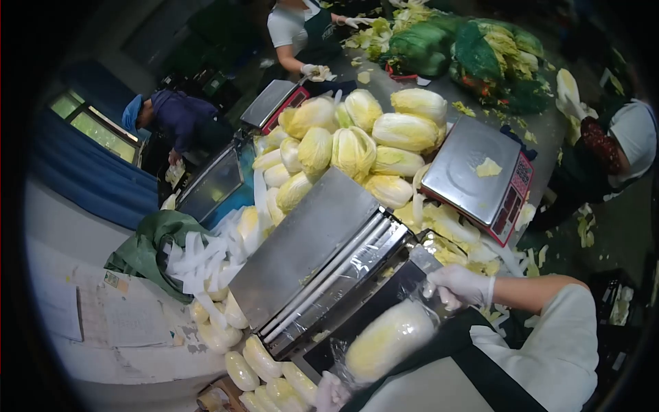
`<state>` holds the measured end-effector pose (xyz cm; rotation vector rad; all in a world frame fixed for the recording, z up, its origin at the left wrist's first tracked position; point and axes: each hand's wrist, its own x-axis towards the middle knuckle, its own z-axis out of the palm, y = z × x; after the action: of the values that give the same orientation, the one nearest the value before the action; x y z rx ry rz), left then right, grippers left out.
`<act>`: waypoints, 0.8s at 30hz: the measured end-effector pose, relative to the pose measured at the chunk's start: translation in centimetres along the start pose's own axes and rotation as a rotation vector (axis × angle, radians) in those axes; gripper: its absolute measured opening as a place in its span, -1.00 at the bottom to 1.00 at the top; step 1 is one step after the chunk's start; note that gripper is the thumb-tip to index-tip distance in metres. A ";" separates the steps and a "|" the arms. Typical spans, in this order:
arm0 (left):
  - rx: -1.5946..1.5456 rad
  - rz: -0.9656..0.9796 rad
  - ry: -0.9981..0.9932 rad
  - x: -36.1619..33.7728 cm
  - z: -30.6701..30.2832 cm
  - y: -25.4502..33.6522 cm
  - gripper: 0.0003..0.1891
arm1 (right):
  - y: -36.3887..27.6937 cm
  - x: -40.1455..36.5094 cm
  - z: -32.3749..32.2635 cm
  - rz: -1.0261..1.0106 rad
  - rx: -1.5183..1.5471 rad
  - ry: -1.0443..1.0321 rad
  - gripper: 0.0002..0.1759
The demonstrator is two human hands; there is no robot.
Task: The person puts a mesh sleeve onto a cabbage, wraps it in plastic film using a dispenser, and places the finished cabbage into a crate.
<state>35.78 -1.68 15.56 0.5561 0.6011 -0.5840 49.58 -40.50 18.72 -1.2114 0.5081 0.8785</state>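
A napa cabbage (390, 341) lies on the dark plate at the front of a metal wrapping machine (312, 250), with clear film over it. At its upper right end my right hand (458, 285), in a white glove, has its fingers curled on the film. Near the cabbage's lower left end is my left hand (331, 393), also gloved and closed on the film edge, partly cut off by the frame's bottom. Rollers and a strip of clear film (343, 271) run along the machine between its metal top and the dark plate.
Unwrapped cabbages (353, 152) are heaped behind the machine. A scale (473, 175) stands at right, another (271, 103) at back left. Wrapped cabbages (261, 357) lie at lower left, beside white strips (199, 264) and green cloth (154, 247). Three people work around the table.
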 end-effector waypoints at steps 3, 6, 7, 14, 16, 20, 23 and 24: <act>0.129 -0.183 -0.047 0.5 1.1 -2.0 -0.76 | 5.8 1.0 -4.1 0.108 0.140 0.069 -0.70; 0.262 -0.192 0.005 2.1 2.1 -3.0 -0.75 | 13.5 5.3 -6.0 0.263 0.112 0.161 -0.91; 0.306 -0.170 0.015 2.9 2.4 -3.1 -0.75 | 14.9 6.4 -5.4 0.225 -0.056 0.144 -0.92; 0.601 0.043 0.042 7.0 4.5 -4.0 -0.72 | 18.9 11.5 -1.2 0.246 -0.064 -0.158 -0.87; 0.647 0.097 0.021 8.0 5.6 -4.3 -0.71 | 17.3 10.8 -1.0 0.182 -0.095 -0.186 -0.85; 0.734 0.233 -0.091 9.8 9.0 -5.4 -0.68 | 12.7 8.8 1.5 0.027 -0.072 -0.340 -0.81; 0.814 0.419 -0.258 11.0 11.9 -6.4 -0.65 | 10.1 6.4 3.4 0.025 0.019 -0.493 -0.77; 0.854 0.520 -0.356 11.2 12.7 -6.4 -0.64 | 9.7 5.6 3.7 0.048 0.053 -0.531 -0.76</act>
<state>43.72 -17.96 15.10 1.3265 -0.1740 -0.4055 44.64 -34.33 9.90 -0.8707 0.1291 1.1710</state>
